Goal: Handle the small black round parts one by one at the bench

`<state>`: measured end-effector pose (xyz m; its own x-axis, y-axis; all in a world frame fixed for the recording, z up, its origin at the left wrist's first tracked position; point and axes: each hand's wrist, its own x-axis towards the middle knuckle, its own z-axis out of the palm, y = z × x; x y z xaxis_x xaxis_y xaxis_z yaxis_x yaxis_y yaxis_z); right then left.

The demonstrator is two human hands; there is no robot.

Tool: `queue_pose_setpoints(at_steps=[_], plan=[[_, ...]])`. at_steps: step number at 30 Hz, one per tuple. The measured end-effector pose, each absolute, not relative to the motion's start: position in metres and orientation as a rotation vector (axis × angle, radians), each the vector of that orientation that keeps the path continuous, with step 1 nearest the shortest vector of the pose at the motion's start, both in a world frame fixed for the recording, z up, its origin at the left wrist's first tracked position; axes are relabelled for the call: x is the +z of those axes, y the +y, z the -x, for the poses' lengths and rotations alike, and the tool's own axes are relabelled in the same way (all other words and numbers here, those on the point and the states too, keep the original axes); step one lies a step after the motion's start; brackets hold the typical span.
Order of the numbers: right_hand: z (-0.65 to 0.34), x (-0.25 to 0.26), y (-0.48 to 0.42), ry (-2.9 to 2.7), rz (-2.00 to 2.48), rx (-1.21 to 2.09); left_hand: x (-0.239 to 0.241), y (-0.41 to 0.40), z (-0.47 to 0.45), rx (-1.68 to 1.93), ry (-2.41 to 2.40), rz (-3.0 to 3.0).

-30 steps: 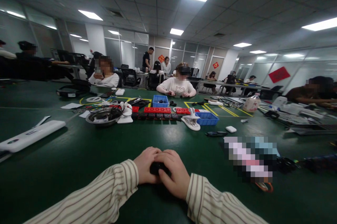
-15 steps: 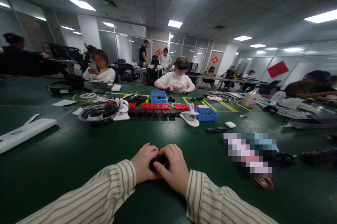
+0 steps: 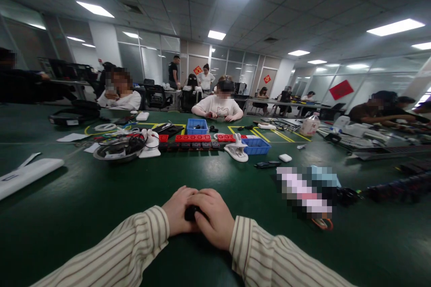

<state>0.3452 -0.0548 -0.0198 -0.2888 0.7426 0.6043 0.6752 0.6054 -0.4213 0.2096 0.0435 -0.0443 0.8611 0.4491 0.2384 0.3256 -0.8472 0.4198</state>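
Low in the middle of the head view, just above the green table [image 3: 131, 190], both my hands are closed around a small black round object [image 3: 191, 213]. My left hand [image 3: 177, 211] wraps its left side. Over its top and right side curls my right hand [image 3: 214, 218], with the thumb lying along the near side. The fingers of the two hands meet at the top. Most of the object is covered, so its exact kind cannot be made out.
Beyond my hands stand a metal bowl [image 3: 101, 154] of cables, a white clip stand [image 3: 237, 150], red socket modules [image 3: 193, 138] and blue bins [image 3: 257, 146]. At right lies a blurred-out item [image 3: 299, 190]; at left, a long white device [image 3: 32, 174]. A person [image 3: 217, 105] sits opposite.
My right hand has slid left over the top of the black object, covering its hollow-looking centre. The whole view has shifted slightly, so the surroundings appear further left.
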Motion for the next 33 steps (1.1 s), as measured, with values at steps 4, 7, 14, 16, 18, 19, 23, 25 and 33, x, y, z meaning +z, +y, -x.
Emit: queue_pose_setpoints(at_steps=[4, 7, 14, 16, 18, 19, 23, 25, 33], plan=[[-0.345, -0.021, -0.054, -1.903, 1.218, 0.053, -0.042, 0.042, -0.209, 0.479, 0.646, -2.681], [-0.346, -0.025, -0.051, -1.822, 1.374, 0.042, -0.042, 0.042, -0.21, 0.467, 0.673, -2.712], [-0.345, -0.024, -0.048, -1.865, 1.5, 0.095, -0.046, 0.046, -0.212, 0.457, 0.602, -2.628], [-0.345, -0.024, -0.048, -1.889, 1.423, 0.098, -0.046, 0.049, -0.212, 0.45, 0.557, -2.593], [-0.346, -0.024, -0.047, -1.914, 1.333, 0.097, -0.047, 0.051, -0.212, 0.435, 0.511, -2.579], [-0.347, -0.024, -0.047, -1.926, 1.287, 0.099, -0.047, 0.053, -0.212, 0.432, 0.489, -2.579], [-0.349, -0.025, -0.046, -1.969, 1.118, 0.105, -0.049, 0.054, -0.211, 0.448, 0.427, -2.591], [-0.349, -0.024, -0.048, -1.984, 1.062, 0.095, -0.049, 0.052, -0.21, 0.467, 0.44, -2.607], [-0.346, -0.024, -0.054, -1.803, 1.268, 0.06, -0.044, 0.04, -0.211, 0.508, 0.691, -2.669]])
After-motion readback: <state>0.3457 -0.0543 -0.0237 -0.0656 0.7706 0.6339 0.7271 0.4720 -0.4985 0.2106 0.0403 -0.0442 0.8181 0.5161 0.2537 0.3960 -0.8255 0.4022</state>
